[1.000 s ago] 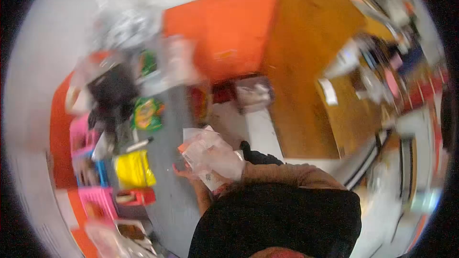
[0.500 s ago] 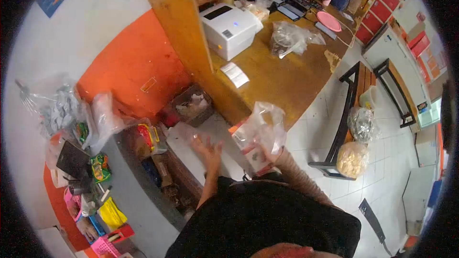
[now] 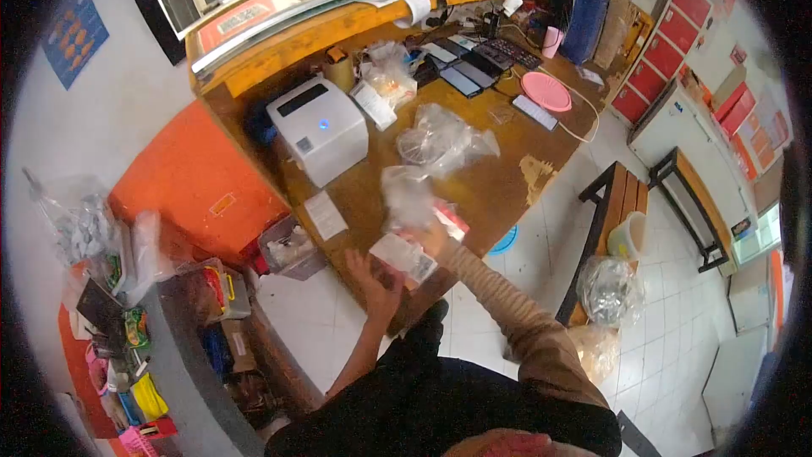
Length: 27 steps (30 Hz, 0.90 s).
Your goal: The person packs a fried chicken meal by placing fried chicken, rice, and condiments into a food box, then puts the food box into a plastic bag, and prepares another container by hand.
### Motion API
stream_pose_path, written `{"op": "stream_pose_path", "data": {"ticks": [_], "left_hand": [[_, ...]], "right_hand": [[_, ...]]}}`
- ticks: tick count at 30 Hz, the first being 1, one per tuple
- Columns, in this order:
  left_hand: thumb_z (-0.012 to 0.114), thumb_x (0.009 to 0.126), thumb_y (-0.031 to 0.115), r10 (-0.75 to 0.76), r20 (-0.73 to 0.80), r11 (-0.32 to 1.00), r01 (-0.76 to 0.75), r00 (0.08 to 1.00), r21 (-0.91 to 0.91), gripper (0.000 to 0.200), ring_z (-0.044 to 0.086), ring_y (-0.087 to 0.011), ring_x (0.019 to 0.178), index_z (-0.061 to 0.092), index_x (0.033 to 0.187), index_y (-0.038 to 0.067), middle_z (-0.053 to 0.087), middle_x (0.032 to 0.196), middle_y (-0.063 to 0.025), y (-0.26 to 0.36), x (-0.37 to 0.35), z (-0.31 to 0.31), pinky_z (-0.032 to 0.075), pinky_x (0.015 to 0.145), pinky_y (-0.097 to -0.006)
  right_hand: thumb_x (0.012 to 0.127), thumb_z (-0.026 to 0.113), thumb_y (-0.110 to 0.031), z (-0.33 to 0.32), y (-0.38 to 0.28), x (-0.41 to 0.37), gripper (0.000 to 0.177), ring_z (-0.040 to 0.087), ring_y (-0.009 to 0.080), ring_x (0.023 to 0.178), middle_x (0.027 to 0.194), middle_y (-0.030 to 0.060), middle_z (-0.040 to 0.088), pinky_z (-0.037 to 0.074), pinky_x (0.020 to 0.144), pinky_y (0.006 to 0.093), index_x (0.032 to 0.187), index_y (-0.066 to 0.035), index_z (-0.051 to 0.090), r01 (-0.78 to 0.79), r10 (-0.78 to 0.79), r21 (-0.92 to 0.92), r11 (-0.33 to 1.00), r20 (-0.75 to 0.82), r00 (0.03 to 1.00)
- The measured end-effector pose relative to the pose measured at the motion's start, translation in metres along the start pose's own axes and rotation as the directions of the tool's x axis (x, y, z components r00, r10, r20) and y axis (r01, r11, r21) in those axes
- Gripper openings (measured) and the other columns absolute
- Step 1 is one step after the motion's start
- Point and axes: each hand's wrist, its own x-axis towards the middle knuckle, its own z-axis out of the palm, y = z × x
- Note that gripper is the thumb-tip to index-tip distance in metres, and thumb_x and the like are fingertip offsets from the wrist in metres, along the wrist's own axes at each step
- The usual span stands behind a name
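Observation:
Over the near corner of the desk, my right hand is closed on a red-and-white packet. A clear plastic bag, smeared by motion, bunches up right at that hand. My left hand is at the desk's edge, fingers spread and holding nothing, close to the packet's left side. Left of the packet, a white paper slip lies on the wood, below a white label printer with a blue light. Another crumpled clear bag rests beyond my right hand.
Phones, a keyboard and a pink round lid are at the desk's far side. A bench with a bagged bundle stands to the right. A grey counter with cluttered goods runs along the left.
My view has swung up toward the desk. Both hands have moved forward, my right carrying the packet and bag from near my body to the desk corner. My left hand stays open.

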Motion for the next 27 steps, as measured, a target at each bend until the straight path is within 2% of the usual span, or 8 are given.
{"op": "stream_pose_path", "data": {"ticks": [5,6,11,13,21,24,26,27], "left_hand": [[0.064,0.064,0.022,0.075,-0.368,0.924,0.075,0.927,0.376,0.065,0.032,-0.0345,0.108,0.033,0.115,-0.004,0.031,0.116,-0.022,0.017,0.028,0.03,0.031,0.087,-0.043],[0.063,0.065,0.022,0.125,-0.36,0.926,0.021,0.924,0.376,0.062,0.035,-0.0339,0.104,0.035,0.113,-0.004,0.032,0.114,-0.0218,0.034,0.034,0.038,0.032,0.086,-0.0414],[0.072,0.057,0.033,0.467,0.209,0.871,-0.406,0.859,-0.277,0.08,0.04,-0.0312,0.099,0.029,0.118,0.003,0.042,0.105,-0.0208,0.115,0.068,0.132,0.039,0.076,-0.0385],[0.071,0.061,0.019,0.643,-0.118,0.561,-0.569,0.757,-0.601,0.077,0.05,-0.0268,0.083,0.023,0.12,0.006,0.036,0.11,-0.0182,0.184,0.086,0.171,0.041,0.071,-0.0345],[0.056,0.069,-0.008,0.555,0.416,0.559,0.047,0.72,-0.828,0.077,0.046,-0.0158,0.087,0.004,0.122,0.013,0.021,0.119,-0.0169,0.222,0.099,0.229,0.044,0.062,-0.0244],[0.058,0.069,-0.004,0.581,0.636,0.216,0.658,0.508,-0.722,0.06,0.036,-0.0167,0.104,0.023,0.117,0.008,0.021,0.119,-0.0136,0.233,0.099,0.222,0.042,0.072,-0.0297],[0.057,0.07,-0.004,0.631,0.539,0.379,0.386,0.558,-0.841,0.067,0.041,-0.0161,0.094,0.015,0.119,0.012,0.023,0.117,-0.013,0.224,0.109,0.236,0.041,0.071,-0.0277],[0.057,0.07,-0.003,0.699,0.452,0.496,0.08,0.555,-0.865,0.074,0.046,-0.0155,0.084,0.007,0.122,0.016,0.025,0.115,-0.0123,0.219,0.116,0.243,0.039,0.07,-0.0257]], "right_hand": [[0.066,0.065,-0.01,-0.055,-0.085,0.068,0.064,0.047,0.0274,0.096,0.103,0.0094,0.05,0.038,0.084,0.0373,0.12,-0.003,0.03,0.538,-0.299,-0.571,0.621,0.462,0.835],[0.063,0.067,-0.007,-0.075,-0.11,0.084,0.064,0.049,0.0259,0.095,0.106,0.0086,0.048,0.04,0.082,0.0369,0.117,-0.005,0.034,0.346,-0.135,-0.445,0.826,0.439,0.888],[0.076,0.055,-0.021,-0.218,-0.148,0.204,0.03,0.054,0.0181,0.072,0.085,0.0091,0.055,0.044,0.057,0.028,0.101,-0.007,0.047,0.029,-0.009,0.07,0.997,-0.27,0.963],[0.076,0.054,-0.022,-0.269,-0.138,0.221,0.021,0.051,0.014,0.062,0.076,0.0065,0.054,0.043,0.054,0.0248,0.087,-0.004,0.054,0.114,-0.196,-0.188,0.976,-0.513,0.836],[0.075,0.051,-0.018,-0.454,-0.068,0.233,0.022,0.055,0.0196,0.067,0.082,0.0073,0.055,0.046,0.054,0.0281,0.095,-0.007,0.051,0.007,0.026,0.044,0.999,-0.701,0.713],[0.078,0.047,-0.017,-0.521,-0.034,0.286,0.019,0.054,0.0168,0.07,0.083,0.0055,0.055,0.043,0.056,0.0251,0.095,-0.008,0.051,0.198,0.07,0.259,0.945,-0.754,0.654],[0.079,0.047,-0.017,-0.504,-0.044,0.313,0.017,0.053,0.0148,0.072,0.084,0.0047,0.055,0.042,0.056,0.0238,0.092,-0.008,0.053,0.235,-0.009,0.242,0.941,-0.678,0.735],[0.08,0.048,-0.017,-0.406,-0.1,0.321,0.017,0.05,0.0118,0.078,0.086,0.003,0.055,0.042,0.062,0.0237,0.09,-0.006,0.056,0.01,-0.246,-0.405,0.914,-0.534,0.809]]}}
